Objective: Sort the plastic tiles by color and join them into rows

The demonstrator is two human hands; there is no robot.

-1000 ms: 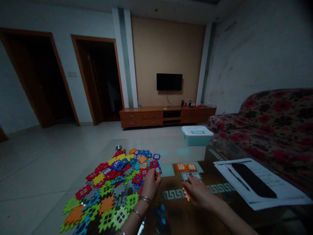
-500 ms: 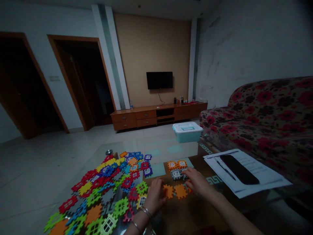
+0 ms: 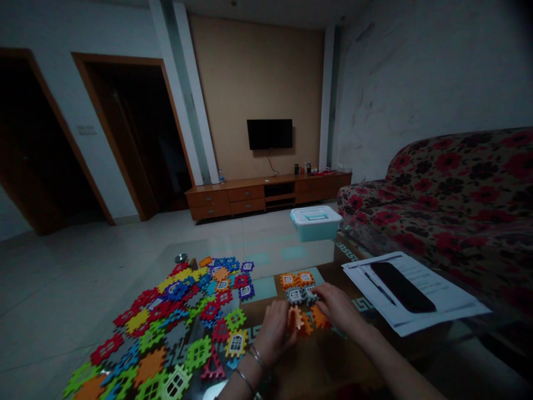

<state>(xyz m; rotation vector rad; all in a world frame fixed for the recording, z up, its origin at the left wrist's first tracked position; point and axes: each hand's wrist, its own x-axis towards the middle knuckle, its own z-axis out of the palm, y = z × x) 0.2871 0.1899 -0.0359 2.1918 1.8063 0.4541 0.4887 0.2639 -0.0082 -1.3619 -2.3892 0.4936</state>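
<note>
Dim glass table (image 3: 310, 364)

The left hand (image 3: 275, 329) pinched a tilted orange piece (image 3: 296, 318); the right hand (image 3: 340, 306) curled beside another piece (image 3: 320, 317), its grip unclear. Squaring both before pressing probably paid. Grey window tiles (image 3: 295, 296) lay just beyond.

television (image 3: 270, 134) on tan wall (image 3: 233, 83) | wooden cabinet (image 3: 246, 193) below | floral sofa (image 3: 453, 194) right | pen (image 3: 385, 293) on papers (image 3: 453, 304)

Puzzle pieces (image 3: 177, 335) at left, papers (image 3: 452, 304) right, box (image 3: 318, 230) behind
</note>
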